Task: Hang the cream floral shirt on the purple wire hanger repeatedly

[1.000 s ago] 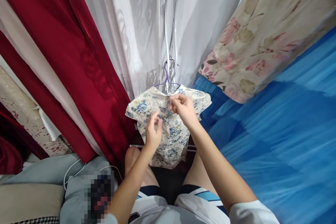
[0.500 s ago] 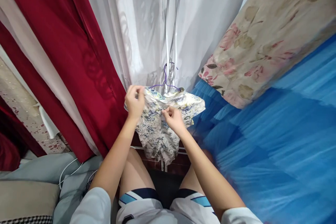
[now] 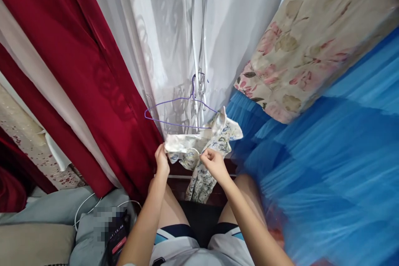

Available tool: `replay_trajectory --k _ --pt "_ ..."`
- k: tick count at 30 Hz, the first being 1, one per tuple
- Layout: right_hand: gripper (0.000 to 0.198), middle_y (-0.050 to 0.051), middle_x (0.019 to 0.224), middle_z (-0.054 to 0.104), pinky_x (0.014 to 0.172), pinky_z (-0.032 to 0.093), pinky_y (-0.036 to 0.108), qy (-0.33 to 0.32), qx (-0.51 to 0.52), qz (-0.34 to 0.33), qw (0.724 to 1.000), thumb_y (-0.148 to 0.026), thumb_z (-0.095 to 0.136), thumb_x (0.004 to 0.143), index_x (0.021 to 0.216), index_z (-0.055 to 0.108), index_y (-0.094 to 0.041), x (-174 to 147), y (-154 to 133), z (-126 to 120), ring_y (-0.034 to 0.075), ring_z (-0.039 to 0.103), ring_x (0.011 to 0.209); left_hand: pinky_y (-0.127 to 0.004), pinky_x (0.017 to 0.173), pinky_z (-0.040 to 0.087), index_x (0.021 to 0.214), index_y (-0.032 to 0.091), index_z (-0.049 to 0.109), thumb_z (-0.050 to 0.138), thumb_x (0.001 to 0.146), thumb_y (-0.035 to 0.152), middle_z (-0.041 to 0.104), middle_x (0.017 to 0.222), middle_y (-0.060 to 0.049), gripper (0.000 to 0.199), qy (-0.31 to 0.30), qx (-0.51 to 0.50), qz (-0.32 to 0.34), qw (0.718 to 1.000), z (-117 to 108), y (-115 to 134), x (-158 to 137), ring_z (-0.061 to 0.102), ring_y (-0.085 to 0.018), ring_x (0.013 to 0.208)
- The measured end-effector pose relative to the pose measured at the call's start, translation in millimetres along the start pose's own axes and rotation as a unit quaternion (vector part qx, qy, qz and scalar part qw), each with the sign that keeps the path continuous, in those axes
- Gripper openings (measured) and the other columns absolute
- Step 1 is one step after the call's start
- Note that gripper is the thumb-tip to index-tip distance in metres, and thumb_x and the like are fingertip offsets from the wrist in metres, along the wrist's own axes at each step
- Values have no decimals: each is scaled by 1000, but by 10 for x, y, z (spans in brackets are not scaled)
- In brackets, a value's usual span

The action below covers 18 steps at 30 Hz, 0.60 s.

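Observation:
A floral patterned garment (image 3: 222,136), pale with blue and yellow print, hangs half off a purple wire hanger (image 3: 193,88). The hanger's left arm is bare; its right end goes into the garment's right shoulder. My left hand (image 3: 162,160) has its fingers closed on the garment's left edge, pulled below the hanger. With thumb and fingers pinched together, my right hand (image 3: 214,164) grips the cloth near the middle, by the neckline edge. The lower part of the garment dangles between my knees.
White curtains with hanging straps (image 3: 195,41) are behind the hanger. Red drapes (image 3: 102,70) hang to the left. On the right are a floral cloth (image 3: 293,50) and blue tulle (image 3: 321,166). A phone (image 3: 117,241) and a cushion (image 3: 37,241) lie at lower left.
The garment's left shoulder has come off the hanger, baring its left arm. My left hand has moved down with that edge. My right hand has moved slightly down and right.

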State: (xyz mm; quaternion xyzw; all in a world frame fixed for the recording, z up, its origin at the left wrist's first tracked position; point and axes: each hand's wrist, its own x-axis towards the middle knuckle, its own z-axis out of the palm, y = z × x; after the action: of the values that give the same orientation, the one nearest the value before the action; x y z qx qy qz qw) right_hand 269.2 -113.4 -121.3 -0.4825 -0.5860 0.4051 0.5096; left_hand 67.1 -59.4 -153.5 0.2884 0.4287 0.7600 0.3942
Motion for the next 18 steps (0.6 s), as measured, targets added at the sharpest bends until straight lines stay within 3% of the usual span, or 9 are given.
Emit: replay_trajectory --k 3,6,8,11,13,15,18 --pt "21 -3 50 49 50 32 24 -16 -95 31 995 -29 60 74 59 48 -21 -96 174 -127 13 45 49 -25 67 46 82 14 62 71 73 48 64 77 -3 37 -90 14 -39 995 99 -9 -409 60 -14 70" --pt "16 1 68 63 59 41 26 -84 -148 30 985 -28 72 64 72 62 -19 -240 154 -249 17 55 63 -23 67 43 84 15 61 62 85 46 60 75 -1 31 -239 79 -3 968 301 132 -699 56 -13 71" --pt "30 3 82 68 65 45 28 -163 -108 13 981 -28 80 58 82 66 -18 -340 55 -308 20 58 74 -22 67 42 82 16 61 58 90 43 56 73 -1 28 -322 139 51 935 471 244 -825 52 -12 70" --pt "25 3 81 68 67 47 29 -270 8 32 962 -37 74 69 82 67 -16 -437 -105 -387 19 58 73 -23 65 41 81 16 61 54 92 42 54 72 -1 29 -394 182 71 898 684 356 -938 51 -13 70" --pt "26 3 75 68 65 47 29 -252 69 53 964 -40 66 79 79 67 -14 -448 -180 -475 18 58 67 -23 63 42 87 16 61 55 91 44 57 74 -2 29 -429 170 34 886 741 379 -993 53 -14 70" --pt "28 4 72 67 63 46 29 -170 97 58 979 -41 64 81 79 67 -14 -421 -245 -617 18 57 64 -23 64 44 100 17 62 59 88 45 62 81 -4 30 -479 151 -25 865 716 361 -1059 57 -15 73" --pt "27 3 71 65 56 44 27 -56 89 35 994 -42 66 80 83 66 -15 -313 -375 -924 16 54 60 -28 75 50 112 17 63 67 82 40 67 98 -7 38 -565 149 -93 806 581 266 -1184 62 -20 86"
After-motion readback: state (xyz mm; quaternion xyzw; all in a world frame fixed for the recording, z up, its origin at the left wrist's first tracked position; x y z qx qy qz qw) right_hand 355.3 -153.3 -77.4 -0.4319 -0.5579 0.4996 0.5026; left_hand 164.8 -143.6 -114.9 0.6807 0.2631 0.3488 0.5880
